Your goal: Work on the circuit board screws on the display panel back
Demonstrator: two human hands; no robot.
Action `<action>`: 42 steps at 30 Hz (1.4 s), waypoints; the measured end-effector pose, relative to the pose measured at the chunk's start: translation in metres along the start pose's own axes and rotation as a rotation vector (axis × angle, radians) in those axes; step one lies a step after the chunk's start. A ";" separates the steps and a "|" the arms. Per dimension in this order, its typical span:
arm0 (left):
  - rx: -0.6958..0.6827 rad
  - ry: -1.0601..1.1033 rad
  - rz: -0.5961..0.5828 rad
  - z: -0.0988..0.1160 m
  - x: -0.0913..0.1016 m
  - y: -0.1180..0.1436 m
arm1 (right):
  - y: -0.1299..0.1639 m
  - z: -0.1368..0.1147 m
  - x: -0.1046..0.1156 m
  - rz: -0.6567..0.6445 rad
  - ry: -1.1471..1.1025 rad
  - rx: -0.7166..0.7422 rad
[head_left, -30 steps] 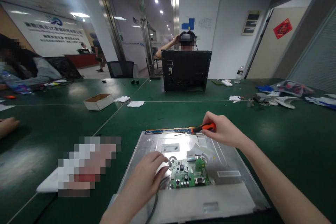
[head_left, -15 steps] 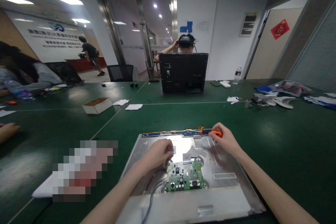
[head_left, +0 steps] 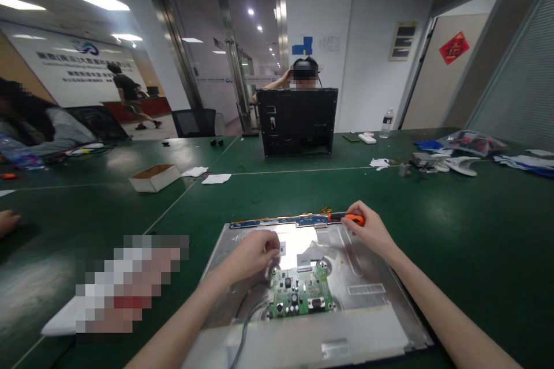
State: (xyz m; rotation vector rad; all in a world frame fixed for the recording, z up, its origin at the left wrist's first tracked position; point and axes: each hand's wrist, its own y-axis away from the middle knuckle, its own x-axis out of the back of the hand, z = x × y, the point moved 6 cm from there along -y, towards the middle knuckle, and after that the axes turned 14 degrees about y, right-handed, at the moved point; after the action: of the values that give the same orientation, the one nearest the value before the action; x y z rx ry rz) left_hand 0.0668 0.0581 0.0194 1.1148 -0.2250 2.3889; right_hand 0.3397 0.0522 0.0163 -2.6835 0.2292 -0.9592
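Observation:
A silvery metal display panel lies back side up before me on the green table. My right hand grips an orange-and-black screwdriver at the panel's far edge, beside a narrow blue circuit strip. Over the panel's middle, my left hand is closed with curled fingers; whatever they may pinch is hidden. Just below it sits a green circuit board with silver foil tape at its far side. Dark cables run from the board's left side towards me.
Across the table stands a black monitor casing, with a person behind it. An open white box and paper scraps lie left of centre. A water bottle and assorted parts are at the right. Another person's hand rests far left.
The whole view has shifted slightly, with the table items a little further left. Both hands keep nearly the same places over the panel. In the background, a walking person has moved left.

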 end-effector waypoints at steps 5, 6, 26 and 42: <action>-0.152 0.058 -0.043 0.033 -0.013 -0.007 | 0.000 -0.001 0.003 0.010 -0.041 -0.003; -0.187 0.063 -0.064 0.040 -0.019 -0.010 | 0.000 -0.001 0.003 0.012 -0.047 -0.005; -0.358 0.057 -0.192 0.060 -0.067 -0.038 | -0.003 0.003 0.008 0.013 -0.087 -0.006; -0.277 0.349 -0.248 0.051 -0.068 -0.041 | 0.000 -0.007 0.015 0.085 -0.187 -0.058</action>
State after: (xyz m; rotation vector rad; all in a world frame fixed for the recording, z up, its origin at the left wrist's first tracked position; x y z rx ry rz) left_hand 0.1590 0.0515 -0.0008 0.5544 -0.2697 2.2008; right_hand 0.3465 0.0475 0.0308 -2.7694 0.3328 -0.6820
